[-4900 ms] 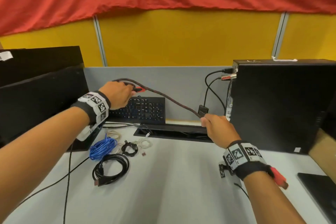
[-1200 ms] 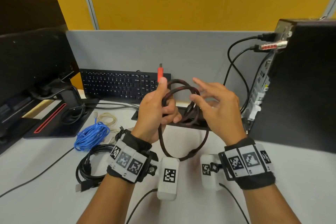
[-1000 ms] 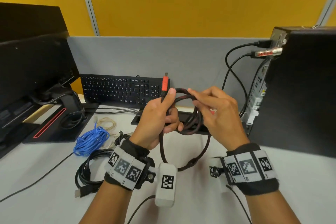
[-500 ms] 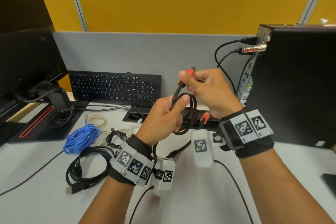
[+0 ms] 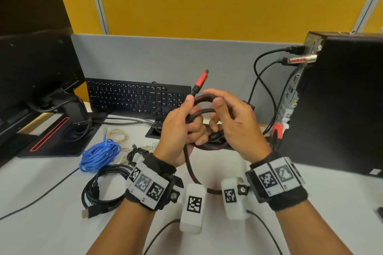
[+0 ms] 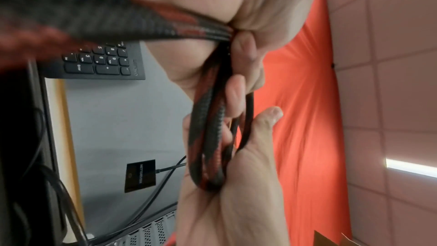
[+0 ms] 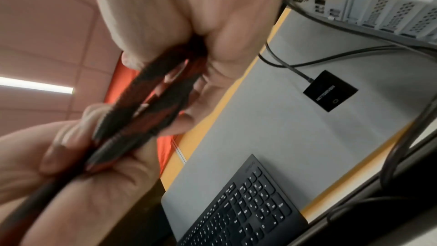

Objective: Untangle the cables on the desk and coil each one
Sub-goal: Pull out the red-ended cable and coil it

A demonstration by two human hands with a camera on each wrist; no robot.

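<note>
A braided red-and-black cable is looped into a small coil above the desk's middle. My left hand grips the coil's left side, thumb up, and the red plug sticks up above it. My right hand pinches the coil's top loop from the right. A slack length hangs down between my wrists. In the left wrist view the coil's strands run between both hands. In the right wrist view the coil's strands pass between my fingers.
Coiled cables lie at front left: a blue one, a black one, a beige one. A keyboard leans on the grey partition. A monitor stand is at left, a PC tower with plugged cables at right.
The cable went from stretched between both hands to a small coil. In the last half second the right hand dropped from the plug onto the top loop, and the plug stands free again.
</note>
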